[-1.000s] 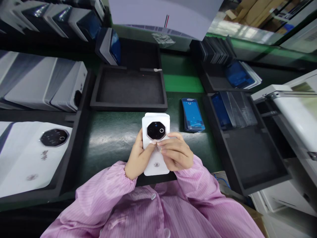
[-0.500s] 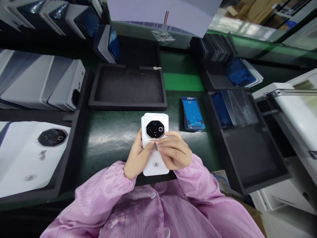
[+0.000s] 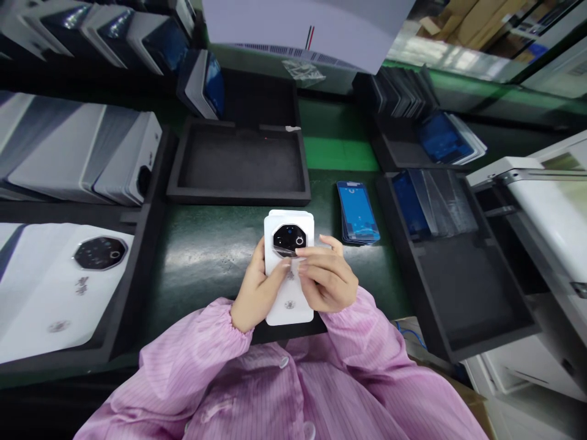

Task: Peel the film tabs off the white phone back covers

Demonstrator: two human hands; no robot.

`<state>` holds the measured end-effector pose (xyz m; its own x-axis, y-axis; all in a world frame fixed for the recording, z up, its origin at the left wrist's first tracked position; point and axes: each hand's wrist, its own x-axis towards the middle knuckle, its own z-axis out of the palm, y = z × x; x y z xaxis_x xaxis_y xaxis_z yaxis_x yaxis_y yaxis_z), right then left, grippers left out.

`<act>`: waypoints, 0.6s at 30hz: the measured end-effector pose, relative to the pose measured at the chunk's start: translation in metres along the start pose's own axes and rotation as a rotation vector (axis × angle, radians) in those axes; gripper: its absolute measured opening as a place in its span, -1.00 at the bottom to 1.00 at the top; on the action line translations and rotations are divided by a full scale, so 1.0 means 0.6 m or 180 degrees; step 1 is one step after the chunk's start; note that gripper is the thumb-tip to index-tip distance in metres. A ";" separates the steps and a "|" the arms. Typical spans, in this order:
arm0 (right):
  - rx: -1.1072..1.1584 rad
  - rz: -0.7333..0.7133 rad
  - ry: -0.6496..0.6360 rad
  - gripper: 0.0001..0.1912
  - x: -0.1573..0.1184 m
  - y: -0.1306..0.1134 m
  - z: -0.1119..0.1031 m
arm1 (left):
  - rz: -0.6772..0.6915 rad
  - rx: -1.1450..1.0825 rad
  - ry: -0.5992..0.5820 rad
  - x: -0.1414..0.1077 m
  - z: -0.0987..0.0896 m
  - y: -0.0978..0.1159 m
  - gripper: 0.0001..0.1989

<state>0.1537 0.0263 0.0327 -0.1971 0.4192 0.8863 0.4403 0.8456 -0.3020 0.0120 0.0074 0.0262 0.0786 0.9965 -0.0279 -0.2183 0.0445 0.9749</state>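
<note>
My left hand grips a white phone back panel by its left side, with the thumb lying on the face below the camera area. The panel bears a black octagonal camera area near its top and small dark printed marks lower down. Another white layer shows behind its top edge. Over the lower part of the camera area, a small clear film is lifted at a slant. My right hand pinches that film at its right end, fingers closed and resting close over the panel's right side.
A stack of blue-faced phone-shaped pieces lies right of my hands. Black trays stand ahead and at right, the latter holding clear-filmed sheets. At left, another tray holds white panels. A white box-like unit stands far right.
My right fingertips have moved up slightly, and the clear film now crosses the lower camera area instead of lying below it. The left hand keeps its grip on the panel.
</note>
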 end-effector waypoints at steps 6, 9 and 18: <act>-0.0627 0.0492 0.0043 -0.75 0.007 0.000 -0.002 | -0.0325 -0.0337 -0.0038 0.002 0.003 -0.002 -0.54; -0.0694 0.1081 -0.0115 -0.46 0.008 0.006 -0.006 | -0.0593 -0.0508 -0.0033 0.001 0.007 -0.004 -0.43; 0.0356 0.2059 -0.0293 -0.58 0.006 0.030 -0.015 | -0.0716 -0.0498 -0.0103 -0.010 0.016 -0.023 -0.31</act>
<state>0.1689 0.0399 0.0337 0.0003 0.8763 0.4818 0.4023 0.4410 -0.8023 0.0237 0.0000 0.0148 0.1726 0.9576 -0.2305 -0.3391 0.2775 0.8989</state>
